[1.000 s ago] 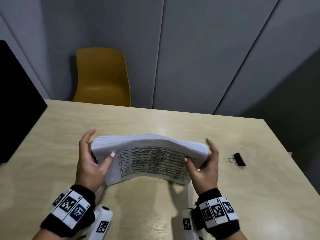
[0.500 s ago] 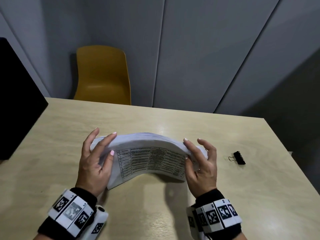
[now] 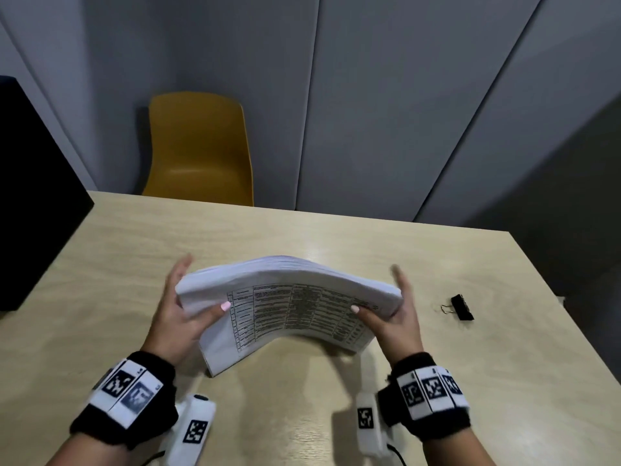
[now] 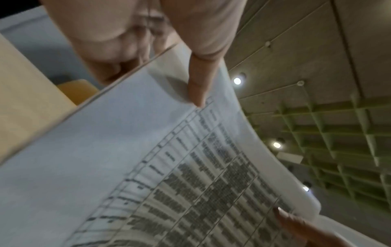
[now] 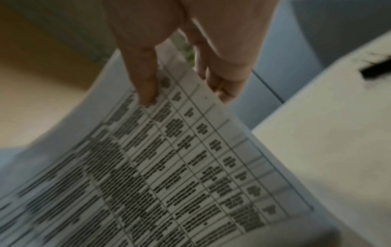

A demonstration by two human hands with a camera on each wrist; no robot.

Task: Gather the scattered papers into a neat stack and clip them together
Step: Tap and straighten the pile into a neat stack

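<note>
A thick stack of white papers (image 3: 289, 297) with a printed table on its front sheet stands on its long edge on the table (image 3: 302, 415), bowed upward in the middle. My left hand (image 3: 178, 314) pinches its left end, thumb on the printed face and fingers straight behind. My right hand (image 3: 400, 317) pinches the right end the same way. The left wrist view shows the stack (image 4: 105, 167) under my thumb (image 4: 198, 83); the right wrist view shows the printed sheet (image 5: 169, 167). A black binder clip (image 3: 462, 307) lies on the table right of my right hand, apart from it, and shows blurred as a binder clip (image 5: 376, 68) in the right wrist view.
A yellow chair (image 3: 198, 153) stands behind the table's far edge. A large black object (image 3: 30, 196) sits at the left edge of the table. Grey wall panels rise behind. The table's right edge runs close past the clip.
Half a second ago my fingers lay curled over the stack's top edge; now they stand straight behind its two ends, thumbs still on the front. The clip has not moved.
</note>
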